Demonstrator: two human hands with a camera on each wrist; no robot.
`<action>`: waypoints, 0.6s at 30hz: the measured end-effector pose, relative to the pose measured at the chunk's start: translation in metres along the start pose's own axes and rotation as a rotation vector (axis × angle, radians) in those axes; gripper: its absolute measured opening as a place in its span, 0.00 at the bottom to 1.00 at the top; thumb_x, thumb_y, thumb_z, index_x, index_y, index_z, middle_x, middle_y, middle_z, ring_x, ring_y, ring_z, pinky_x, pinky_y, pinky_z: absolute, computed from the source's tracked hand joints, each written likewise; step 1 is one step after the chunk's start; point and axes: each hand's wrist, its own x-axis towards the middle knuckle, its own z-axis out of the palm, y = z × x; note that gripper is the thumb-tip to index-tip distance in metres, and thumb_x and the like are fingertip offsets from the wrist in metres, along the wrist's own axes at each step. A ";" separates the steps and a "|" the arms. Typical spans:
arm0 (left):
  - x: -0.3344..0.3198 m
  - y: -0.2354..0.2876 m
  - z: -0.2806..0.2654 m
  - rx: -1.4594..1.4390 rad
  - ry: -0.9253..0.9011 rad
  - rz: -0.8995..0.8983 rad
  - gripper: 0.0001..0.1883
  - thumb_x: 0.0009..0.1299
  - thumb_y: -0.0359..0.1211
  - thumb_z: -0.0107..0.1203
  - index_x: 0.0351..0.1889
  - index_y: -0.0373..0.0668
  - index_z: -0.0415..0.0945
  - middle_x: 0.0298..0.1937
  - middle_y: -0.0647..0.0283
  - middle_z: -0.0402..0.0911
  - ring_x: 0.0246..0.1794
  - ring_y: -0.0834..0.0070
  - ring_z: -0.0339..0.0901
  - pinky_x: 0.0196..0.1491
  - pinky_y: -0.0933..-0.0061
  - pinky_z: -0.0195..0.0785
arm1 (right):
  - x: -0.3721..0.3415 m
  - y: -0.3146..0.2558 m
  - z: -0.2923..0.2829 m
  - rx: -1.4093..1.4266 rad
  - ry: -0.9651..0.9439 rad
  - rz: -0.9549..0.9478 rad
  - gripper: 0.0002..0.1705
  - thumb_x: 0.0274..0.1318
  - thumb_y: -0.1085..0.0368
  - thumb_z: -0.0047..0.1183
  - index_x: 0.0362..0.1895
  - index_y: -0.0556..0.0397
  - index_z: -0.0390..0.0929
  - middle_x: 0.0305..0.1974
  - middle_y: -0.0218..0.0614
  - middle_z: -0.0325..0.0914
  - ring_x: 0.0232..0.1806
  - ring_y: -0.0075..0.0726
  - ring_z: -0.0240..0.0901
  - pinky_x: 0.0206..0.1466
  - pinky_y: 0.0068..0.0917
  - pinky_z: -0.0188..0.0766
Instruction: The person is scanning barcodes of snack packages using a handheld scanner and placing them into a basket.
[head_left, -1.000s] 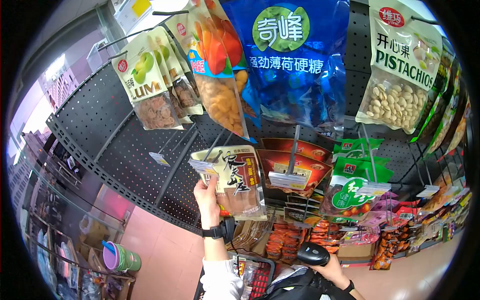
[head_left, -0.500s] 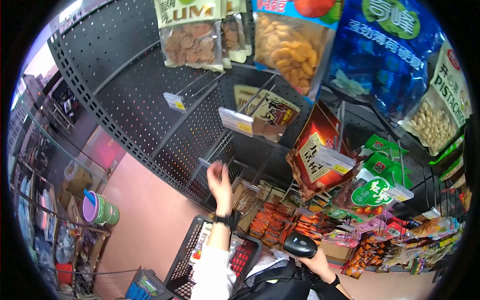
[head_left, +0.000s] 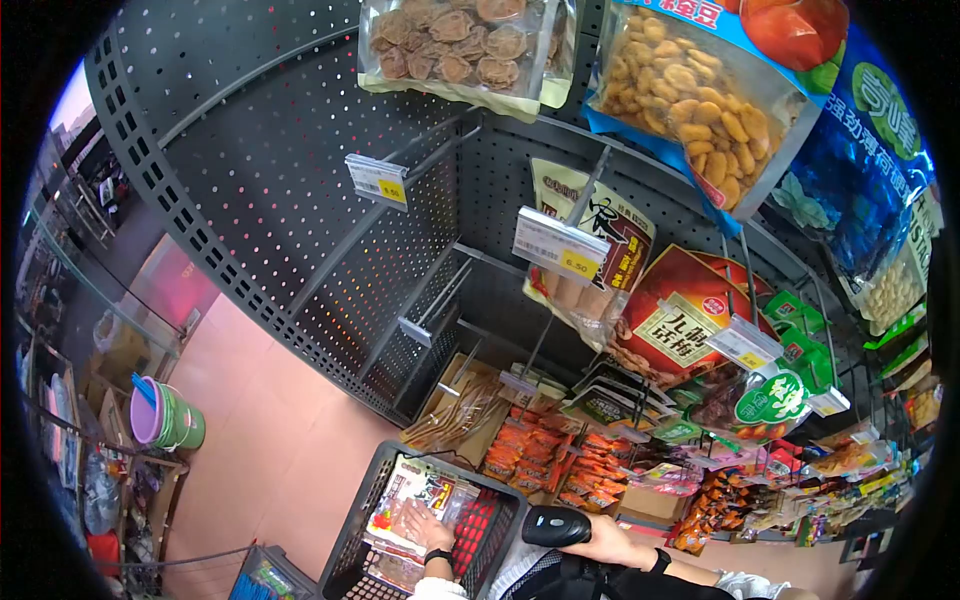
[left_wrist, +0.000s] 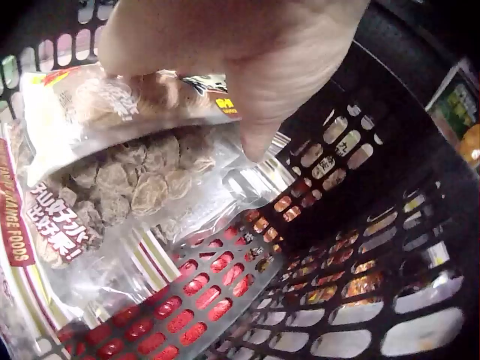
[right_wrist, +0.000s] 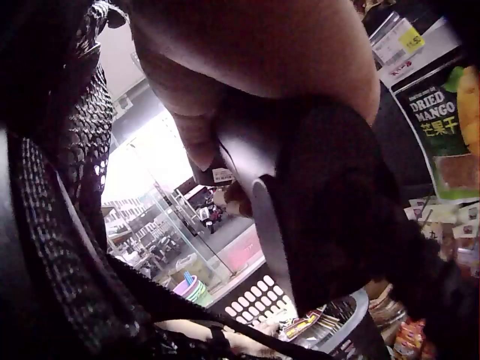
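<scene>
My left hand [head_left: 424,527] lies inside the black basket [head_left: 352,520], fingers extended over snack packets [head_left: 448,492]. In the left wrist view, the hand [left_wrist: 240,56] covers part of a pale bag, its fingertips mostly hidden; beside it is a clear bag of dark dried fruit [left_wrist: 116,184]. To the right of the basket, my right hand [head_left: 603,542] grips a black handheld scanner [head_left: 556,526]. The right wrist view shows that hand [right_wrist: 262,49] curled round the scanner [right_wrist: 322,202].
Snack bags hang from a black pegboard rack [head_left: 250,180], with price tags [head_left: 562,245] on its hooks. Orange packets [head_left: 520,447] hang low behind the basket. A purple and green bucket [head_left: 165,415] stands at left, beyond the pink floor [head_left: 270,400].
My left hand has gone from a hanging packet down into the basket and lies on the packets there. My right hand still holds the scanner, now tilted sideways. The head view has shifted.
</scene>
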 end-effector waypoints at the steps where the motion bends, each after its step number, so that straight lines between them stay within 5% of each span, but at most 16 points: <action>1: -0.001 0.009 -0.015 0.014 -0.082 -0.053 0.62 0.43 0.42 0.69 0.68 0.39 0.31 0.70 0.47 0.34 0.71 0.52 0.29 0.69 0.56 0.24 | 0.002 0.009 0.004 -0.041 0.002 -0.062 0.24 0.42 0.56 0.62 0.44 0.54 0.73 0.35 0.43 0.79 0.39 0.44 0.77 0.43 0.32 0.72; 9: 0.043 0.010 -0.020 -0.031 0.024 -0.169 0.69 0.36 0.64 0.64 0.68 0.39 0.35 0.68 0.37 0.34 0.70 0.47 0.29 0.68 0.51 0.26 | -0.002 0.026 0.010 -0.180 0.019 -0.025 0.24 0.42 0.53 0.61 0.43 0.53 0.75 0.34 0.43 0.79 0.36 0.46 0.77 0.40 0.34 0.72; 13: 0.045 0.007 -0.043 0.004 -0.139 -0.144 0.70 0.34 0.65 0.64 0.69 0.43 0.33 0.69 0.39 0.33 0.71 0.49 0.30 0.68 0.51 0.28 | -0.005 -0.005 -0.002 -0.082 -0.048 0.158 0.22 0.44 0.54 0.59 0.42 0.54 0.75 0.35 0.45 0.78 0.37 0.48 0.75 0.41 0.35 0.71; 18: 0.045 0.013 -0.060 0.041 -0.198 -0.178 0.71 0.33 0.67 0.63 0.69 0.43 0.33 0.69 0.44 0.40 0.71 0.55 0.37 0.68 0.52 0.34 | -0.009 0.019 0.004 -0.099 -0.013 0.091 0.23 0.43 0.51 0.58 0.38 0.56 0.74 0.30 0.48 0.77 0.32 0.53 0.74 0.37 0.38 0.71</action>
